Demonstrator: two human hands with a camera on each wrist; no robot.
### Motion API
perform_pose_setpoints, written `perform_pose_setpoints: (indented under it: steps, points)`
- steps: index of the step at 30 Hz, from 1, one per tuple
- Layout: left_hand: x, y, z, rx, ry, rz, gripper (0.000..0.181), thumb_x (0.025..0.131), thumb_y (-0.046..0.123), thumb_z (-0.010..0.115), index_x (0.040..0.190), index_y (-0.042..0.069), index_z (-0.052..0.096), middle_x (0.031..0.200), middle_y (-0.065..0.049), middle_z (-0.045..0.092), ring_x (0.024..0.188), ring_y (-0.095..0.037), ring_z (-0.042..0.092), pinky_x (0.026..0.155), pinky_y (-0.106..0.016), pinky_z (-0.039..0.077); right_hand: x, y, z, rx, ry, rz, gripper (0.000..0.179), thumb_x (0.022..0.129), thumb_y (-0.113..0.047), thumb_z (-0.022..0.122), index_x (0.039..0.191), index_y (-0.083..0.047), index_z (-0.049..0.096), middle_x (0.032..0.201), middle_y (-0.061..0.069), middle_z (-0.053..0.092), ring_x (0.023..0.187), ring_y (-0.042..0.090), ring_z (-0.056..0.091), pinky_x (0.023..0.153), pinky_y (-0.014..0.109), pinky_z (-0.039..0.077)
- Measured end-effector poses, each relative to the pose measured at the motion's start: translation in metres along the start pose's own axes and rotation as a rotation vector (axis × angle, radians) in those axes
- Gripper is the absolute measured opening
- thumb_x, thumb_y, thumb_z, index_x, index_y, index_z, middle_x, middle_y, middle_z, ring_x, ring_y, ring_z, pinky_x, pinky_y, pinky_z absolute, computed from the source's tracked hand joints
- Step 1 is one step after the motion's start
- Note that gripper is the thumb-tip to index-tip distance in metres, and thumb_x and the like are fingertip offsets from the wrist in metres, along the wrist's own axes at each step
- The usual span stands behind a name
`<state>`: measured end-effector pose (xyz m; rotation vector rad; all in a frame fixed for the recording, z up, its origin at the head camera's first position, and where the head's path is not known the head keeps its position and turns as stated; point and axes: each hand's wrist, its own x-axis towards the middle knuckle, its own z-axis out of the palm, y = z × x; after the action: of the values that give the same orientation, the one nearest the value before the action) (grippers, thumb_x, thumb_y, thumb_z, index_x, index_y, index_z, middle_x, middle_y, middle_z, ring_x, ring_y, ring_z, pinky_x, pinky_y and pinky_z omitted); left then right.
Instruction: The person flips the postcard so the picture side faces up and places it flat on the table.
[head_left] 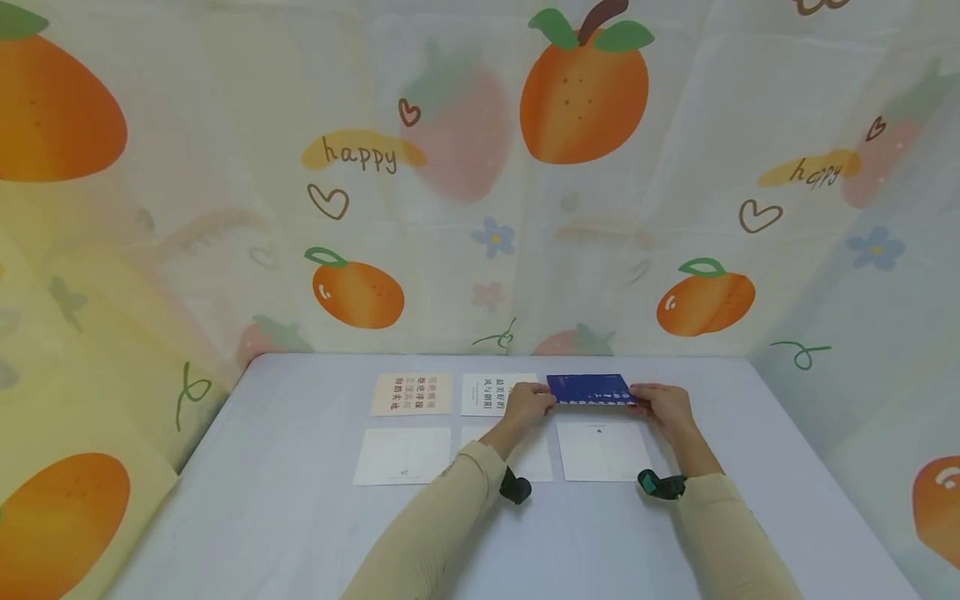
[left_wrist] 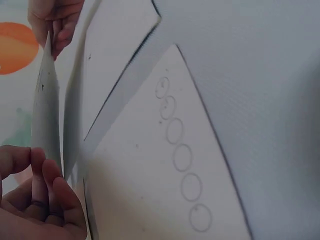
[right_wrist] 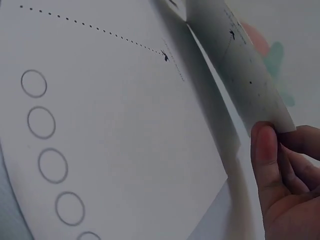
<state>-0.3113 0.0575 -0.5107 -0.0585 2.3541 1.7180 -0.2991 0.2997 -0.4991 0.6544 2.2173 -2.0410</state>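
Note:
Both hands hold a dark blue postcard [head_left: 588, 388] with white lettering along its near edge, at the back right of the table. My left hand [head_left: 527, 407] pinches its left end; my right hand [head_left: 667, 408] pinches the right end. In the wrist views the card's pale back [left_wrist: 45, 100] faces the cameras, tilted up from the table. Just in front lies a white card [head_left: 603, 452], which shows a row of circles and a dotted line in the right wrist view. Behind my left hand, a white card with dark lettering [head_left: 483, 393] is partly covered.
A cream card with brown lettering [head_left: 412, 394] lies at the back left. In front of it is a mostly blank white card [head_left: 401, 457]. Another white card [head_left: 534, 462] is partly hidden under my left forearm. Fruit-print cloth [head_left: 465, 250] hangs behind the white table [head_left: 292, 467].

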Motion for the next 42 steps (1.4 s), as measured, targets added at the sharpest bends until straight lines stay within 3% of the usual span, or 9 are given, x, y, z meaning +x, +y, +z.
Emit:
perform_pose_setpoints:
  steps: [6,10,14,22,29,33,37,42]
  points:
    - [-0.003,0.001,0.004,0.170,0.018,-0.015,0.036,0.084,0.014,0.065,0.118,0.002,0.068,0.100,-0.010,0.074,0.077,-0.013,0.063,0.062,-0.020,0.049,0.000,0.007,0.002,-0.064,0.026,0.006,0.042,0.093,-0.008,0.063,0.128,0.014,0.054,0.091,0.005,0.068,0.068,0.007,0.061,0.062,0.020,0.055]
    - [-0.006,0.002,0.004,0.266,0.008,0.010,0.040,0.081,0.013,0.067,0.120,0.002,0.067,0.117,-0.014,0.070,0.102,-0.026,0.065,0.085,-0.032,0.053,0.000,0.010,0.003,-0.209,0.024,-0.046,0.038,0.094,-0.010,0.061,0.123,0.013,0.058,0.083,0.003,0.067,0.059,0.007,0.058,0.056,0.020,0.053]
    - [-0.007,0.003,0.005,0.343,-0.025,0.047,0.044,0.081,0.012,0.067,0.123,0.000,0.064,0.127,-0.017,0.065,0.122,-0.034,0.058,0.102,-0.042,0.046,-0.001,0.011,0.004,-0.360,0.026,-0.111,0.035,0.092,-0.010,0.061,0.118,0.013,0.062,0.078,0.003,0.067,0.056,0.008,0.054,0.054,0.021,0.049]
    - [-0.006,0.005,0.007,0.434,-0.053,0.059,0.045,0.083,0.013,0.067,0.126,-0.001,0.062,0.130,-0.017,0.063,0.124,-0.034,0.057,0.104,-0.042,0.045,0.000,0.013,0.005,-0.489,0.041,-0.104,0.031,0.092,-0.009,0.058,0.115,0.010,0.065,0.093,0.019,0.069,0.065,0.013,0.055,0.056,0.024,0.046]
    - [-0.005,0.008,0.003,0.373,-0.073,0.055,0.044,0.084,0.014,0.067,0.124,-0.003,0.063,0.129,-0.018,0.064,0.118,-0.033,0.060,0.100,-0.040,0.049,0.002,0.013,0.000,-0.495,0.032,-0.093,0.032,0.094,-0.011,0.057,0.117,0.010,0.064,0.097,0.021,0.069,0.068,0.015,0.057,0.059,0.023,0.048]
    - [-0.007,0.011,-0.004,0.288,-0.094,0.054,0.040,0.088,0.017,0.065,0.125,0.001,0.063,0.118,-0.016,0.069,0.101,-0.025,0.067,0.085,-0.033,0.054,0.002,0.011,-0.002,-0.478,0.039,-0.087,0.034,0.095,-0.013,0.056,0.118,0.010,0.063,0.095,0.019,0.069,0.071,0.016,0.058,0.061,0.022,0.049]
    - [-0.013,0.011,-0.020,0.183,-0.143,0.073,0.039,0.090,0.018,0.064,0.125,0.002,0.063,0.105,-0.015,0.070,0.084,-0.021,0.068,0.071,-0.027,0.053,-0.001,0.007,-0.001,-0.461,0.014,-0.077,0.037,0.097,-0.018,0.055,0.121,0.008,0.063,0.098,0.017,0.067,0.076,0.017,0.058,0.064,0.020,0.048]
    - [-0.024,0.002,-0.050,0.144,-0.161,0.074,0.033,0.091,0.019,0.064,0.119,0.002,0.066,0.109,-0.014,0.069,0.086,-0.023,0.067,0.071,-0.028,0.052,-0.005,-0.002,0.001,-0.407,-0.026,-0.077,0.039,0.099,-0.021,0.052,0.123,0.008,0.060,0.095,0.013,0.065,0.074,0.014,0.057,0.063,0.017,0.049]
